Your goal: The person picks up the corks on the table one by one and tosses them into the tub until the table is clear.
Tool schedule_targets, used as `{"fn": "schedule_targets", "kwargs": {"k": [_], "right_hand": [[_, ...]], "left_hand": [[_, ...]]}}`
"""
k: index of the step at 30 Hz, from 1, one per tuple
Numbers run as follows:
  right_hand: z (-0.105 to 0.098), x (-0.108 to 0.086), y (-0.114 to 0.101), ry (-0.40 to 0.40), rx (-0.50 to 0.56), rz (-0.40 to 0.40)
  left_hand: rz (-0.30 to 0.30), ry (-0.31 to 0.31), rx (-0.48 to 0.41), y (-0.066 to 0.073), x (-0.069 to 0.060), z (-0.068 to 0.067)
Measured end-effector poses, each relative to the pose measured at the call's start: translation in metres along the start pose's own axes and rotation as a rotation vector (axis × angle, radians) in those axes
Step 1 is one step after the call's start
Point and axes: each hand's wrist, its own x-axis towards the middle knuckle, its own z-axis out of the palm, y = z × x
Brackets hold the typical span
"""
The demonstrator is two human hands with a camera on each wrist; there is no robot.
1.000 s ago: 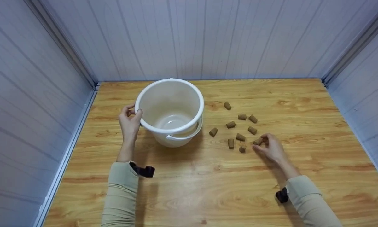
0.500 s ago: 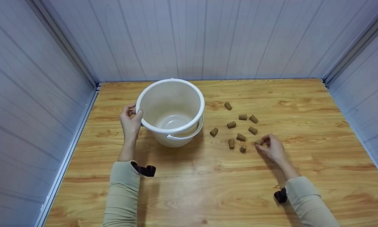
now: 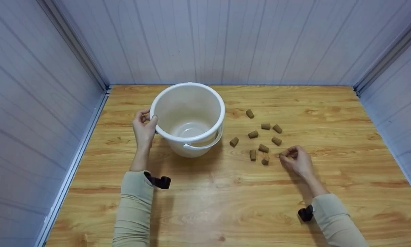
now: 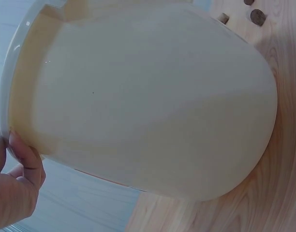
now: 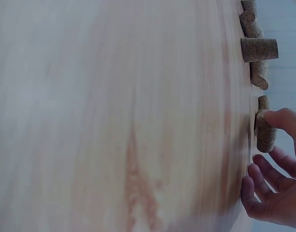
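A white bucket (image 3: 191, 145) stands upright on the wooden table, its inside visible with nothing in it. The left hand (image 3: 144, 132) grips its rim at the left, thumb over the edge; the left wrist view shows the same hand (image 4: 17, 181) at the rim of the bucket (image 4: 148, 96). To the right of the bucket, the right hand (image 3: 298, 163) pinches a cork, mostly hidden by the fingers in the head view. In the right wrist view the right hand (image 5: 278, 179) has its thumb on that cork (image 5: 265, 135). Several other corks, such as one cork (image 3: 253, 155), lie scattered between hand and bucket.
Pale panelled walls (image 3: 208, 41) enclose the wooden table (image 3: 219, 212) at the back and both sides. The bucket's white handle (image 3: 208, 145) hangs down at its front right. A dark wrist camera sits at each sleeve cuff.
The right fingers have closed in on the cork, which was plainly visible earlier and is now mostly covered. The view has shifted slightly; the left hand keeps its grip on the bucket.
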Motion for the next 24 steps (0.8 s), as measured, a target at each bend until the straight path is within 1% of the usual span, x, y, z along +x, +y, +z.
{"fn": "schedule_targets", "kwargs": {"k": [5, 9, 16, 22, 24], "right_hand": [[0.000, -0.002, -0.002, 0.031, 0.009, -0.007], [0.000, -0.002, -0.008, 0.053, 0.034, -0.022], [0.000, -0.003, -0.028, 0.084, 0.116, -0.042], [0.003, -0.004, -0.046, 0.113, 0.132, -0.077], [0.004, -0.004, -0.052, 0.122, 0.154, -0.087]], "left_hand": [[-0.008, 0.000, -0.007, 0.002, -0.001, 0.001], [-0.017, 0.007, -0.014, 0.002, -0.001, 0.001], [-0.022, 0.005, -0.018, 0.000, 0.000, 0.000], [-0.011, 0.011, -0.022, -0.001, 0.000, 0.000], [-0.014, 0.013, -0.020, 0.000, 0.000, 0.001]]}}
